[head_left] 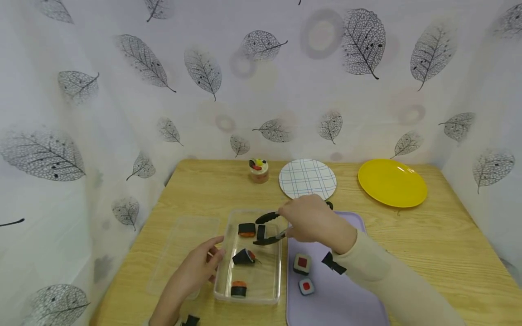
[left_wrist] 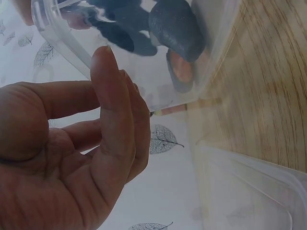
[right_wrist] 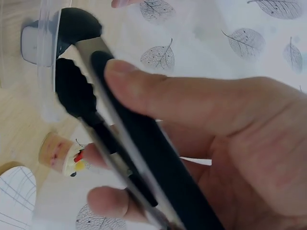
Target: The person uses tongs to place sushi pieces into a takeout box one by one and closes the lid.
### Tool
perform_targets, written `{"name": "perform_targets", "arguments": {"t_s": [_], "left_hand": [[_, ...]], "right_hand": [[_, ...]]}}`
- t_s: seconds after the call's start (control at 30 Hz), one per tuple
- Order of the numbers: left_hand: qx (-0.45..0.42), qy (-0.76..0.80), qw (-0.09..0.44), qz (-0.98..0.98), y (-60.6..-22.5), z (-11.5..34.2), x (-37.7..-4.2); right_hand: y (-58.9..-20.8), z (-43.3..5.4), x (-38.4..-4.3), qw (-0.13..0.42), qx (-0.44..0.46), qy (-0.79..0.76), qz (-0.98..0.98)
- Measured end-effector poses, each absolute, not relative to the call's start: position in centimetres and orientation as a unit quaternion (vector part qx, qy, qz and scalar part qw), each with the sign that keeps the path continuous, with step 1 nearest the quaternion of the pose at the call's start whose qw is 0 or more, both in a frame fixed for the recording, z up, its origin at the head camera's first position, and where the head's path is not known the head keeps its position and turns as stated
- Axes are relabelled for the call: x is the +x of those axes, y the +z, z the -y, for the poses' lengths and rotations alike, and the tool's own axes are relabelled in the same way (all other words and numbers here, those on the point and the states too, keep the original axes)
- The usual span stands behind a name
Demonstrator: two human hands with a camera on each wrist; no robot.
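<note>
In my right hand (head_left: 311, 222) I hold black-tipped metal tongs (right_wrist: 148, 153), thumb along one arm and fingers on the other side. Spread apart, the tong tips reach over the clear plastic box (head_left: 227, 280), with a small black-wrapped sushi piece (head_left: 261, 232) between them in the head view. My left hand (head_left: 197, 267) is at the box's left wall, fingers loosely bent and fingertips right at the side. Also in the box are an orange-and-black sushi piece (head_left: 246, 230), a cone-shaped hand roll (head_left: 244, 257) and another orange-topped piece (head_left: 238, 289).
A purple tray (head_left: 338, 290) right of the box carries two sushi rolls (head_left: 302, 264). The clear lid (head_left: 175, 244) lies at left. Farther back stand a toy dessert cup (head_left: 259, 172), a checked white plate (head_left: 307, 179) and a yellow plate (head_left: 391, 183). A leaf-print curtain (head_left: 285, 90) surrounds the table.
</note>
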State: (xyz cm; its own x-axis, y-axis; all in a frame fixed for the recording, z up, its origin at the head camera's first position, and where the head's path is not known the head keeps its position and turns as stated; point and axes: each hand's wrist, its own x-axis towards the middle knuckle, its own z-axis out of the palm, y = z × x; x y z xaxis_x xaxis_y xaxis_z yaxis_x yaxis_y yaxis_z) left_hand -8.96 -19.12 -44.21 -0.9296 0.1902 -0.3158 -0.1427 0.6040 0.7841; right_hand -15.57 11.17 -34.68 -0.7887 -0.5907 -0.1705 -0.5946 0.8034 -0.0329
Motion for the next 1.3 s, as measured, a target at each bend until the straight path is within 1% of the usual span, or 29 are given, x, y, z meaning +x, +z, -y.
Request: {"name": "perform_targets", "arguments": {"t_s": [0.1, 0.17, 0.37, 0.5, 0.77, 0.97, 1.3], "left_hand": [[0.017, 0.446, 0.186, -0.875, -44.2, 19.1, -9.0], [0.016, 0.448, 0.186, -0.875, -44.2, 19.1, -9.0], [0.009, 0.447, 0.188, -0.875, -44.1, 19.1, -8.8], [0.008, 0.445, 0.185, -0.876, -44.1, 19.2, -8.8], [0.020, 0.445, 0.185, -0.876, -44.2, 19.3, -8.8], [0.012, 0.446, 0.185, -0.876, -44.2, 19.2, -8.9], [0.019, 0.457, 0.185, -0.870, -44.4, 19.5, -8.9]], "right_hand": [[-35.1, -12.5, -15.4, 0.076, -0.323, -0.038, -0.942], [-35.5, -13.5, -15.3, 0.060, -0.331, -0.077, -0.939], [-37.0, -16.9, -14.5, -0.015, -0.344, -0.154, -0.926], [-38.2, -19.3, -13.6, -0.042, -0.332, -0.179, -0.925], [-40.9, -23.9, -10.7, -0.061, -0.303, -0.216, -0.926], [-43.3, -26.6, -8.3, -0.049, -0.286, -0.241, -0.926], [-46.3, -28.3, -6.5, -0.048, -0.269, -0.247, -0.930]]}}
